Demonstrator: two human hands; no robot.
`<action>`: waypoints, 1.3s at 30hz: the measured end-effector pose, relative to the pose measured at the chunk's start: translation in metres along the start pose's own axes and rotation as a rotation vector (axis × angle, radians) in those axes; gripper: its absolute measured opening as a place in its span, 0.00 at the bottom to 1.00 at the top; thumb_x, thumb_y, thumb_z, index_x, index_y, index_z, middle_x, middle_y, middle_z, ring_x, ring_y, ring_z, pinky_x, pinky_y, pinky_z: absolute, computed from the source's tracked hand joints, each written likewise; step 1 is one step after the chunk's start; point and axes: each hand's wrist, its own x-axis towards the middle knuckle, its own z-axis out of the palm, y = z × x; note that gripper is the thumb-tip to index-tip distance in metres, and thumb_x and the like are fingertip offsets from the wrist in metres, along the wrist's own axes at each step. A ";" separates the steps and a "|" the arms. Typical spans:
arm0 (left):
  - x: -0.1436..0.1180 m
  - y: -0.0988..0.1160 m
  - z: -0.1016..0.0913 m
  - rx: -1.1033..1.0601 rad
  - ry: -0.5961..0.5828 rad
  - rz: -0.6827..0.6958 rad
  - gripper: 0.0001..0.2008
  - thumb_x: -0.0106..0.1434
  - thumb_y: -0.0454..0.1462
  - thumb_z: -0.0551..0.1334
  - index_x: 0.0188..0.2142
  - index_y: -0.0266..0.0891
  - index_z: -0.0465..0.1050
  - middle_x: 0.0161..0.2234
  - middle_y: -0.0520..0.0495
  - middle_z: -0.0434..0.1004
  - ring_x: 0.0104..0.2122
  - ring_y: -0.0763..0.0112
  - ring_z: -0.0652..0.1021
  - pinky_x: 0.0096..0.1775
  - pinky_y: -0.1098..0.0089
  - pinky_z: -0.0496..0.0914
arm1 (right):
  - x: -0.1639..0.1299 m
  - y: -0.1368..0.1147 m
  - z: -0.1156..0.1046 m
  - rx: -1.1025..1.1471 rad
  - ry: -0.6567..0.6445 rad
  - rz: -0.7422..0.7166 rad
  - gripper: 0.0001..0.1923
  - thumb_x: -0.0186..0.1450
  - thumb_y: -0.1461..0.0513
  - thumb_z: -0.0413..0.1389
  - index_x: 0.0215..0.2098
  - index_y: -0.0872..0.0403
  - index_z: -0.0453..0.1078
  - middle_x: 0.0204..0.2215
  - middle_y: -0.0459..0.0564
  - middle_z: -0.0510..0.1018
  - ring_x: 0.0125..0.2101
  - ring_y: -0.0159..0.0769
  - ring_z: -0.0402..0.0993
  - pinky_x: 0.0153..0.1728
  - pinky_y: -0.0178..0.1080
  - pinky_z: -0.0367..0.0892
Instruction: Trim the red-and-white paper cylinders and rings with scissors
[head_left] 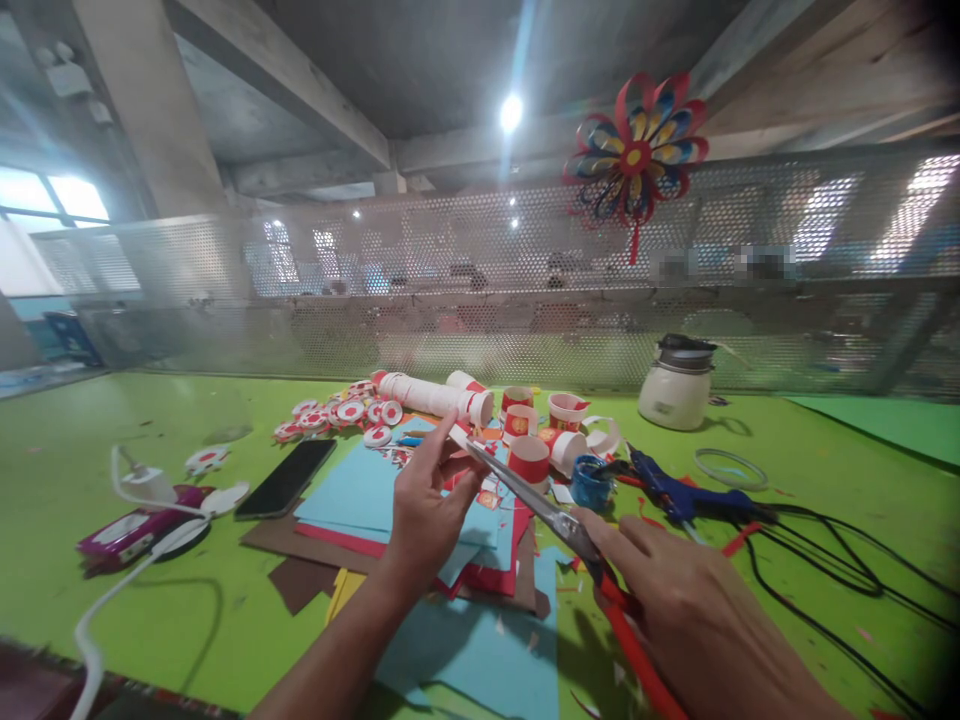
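My right hand is closed around the red handles of a pair of scissors, whose blades point up and left. The blade tips reach a small white paper piece, pinched between the fingers of my left hand; its exact shape is partly hidden. Beneath my left hand lies a stack of light blue paper sheets, with red and brown sheets under it. Red-and-white paper cups, some cut down, stand just beyond the scissors.
Stacked white cups lie behind red-and-white cut discs. A black phone and purple device are left. Right are a blue tape roll, blue glue gun with cables, and white jar. A paper flower hangs on mesh.
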 end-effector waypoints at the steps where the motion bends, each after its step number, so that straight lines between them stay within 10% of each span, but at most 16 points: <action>1: 0.000 -0.001 0.000 -0.005 -0.005 0.000 0.28 0.56 0.37 0.63 0.56 0.36 0.61 0.42 0.44 0.74 0.40 0.70 0.76 0.46 0.67 0.72 | -0.001 0.000 0.000 -0.003 -0.003 0.003 0.20 0.59 0.67 0.48 0.49 0.58 0.69 0.25 0.53 0.75 0.22 0.41 0.72 0.21 0.42 0.69; 39: 0.000 -0.002 -0.002 0.049 -0.038 0.062 0.28 0.57 0.35 0.62 0.56 0.37 0.61 0.45 0.41 0.73 0.39 0.68 0.77 0.44 0.66 0.74 | 0.000 0.002 0.004 -0.021 -0.010 0.013 0.20 0.58 0.68 0.47 0.48 0.56 0.69 0.25 0.51 0.74 0.21 0.39 0.71 0.21 0.39 0.66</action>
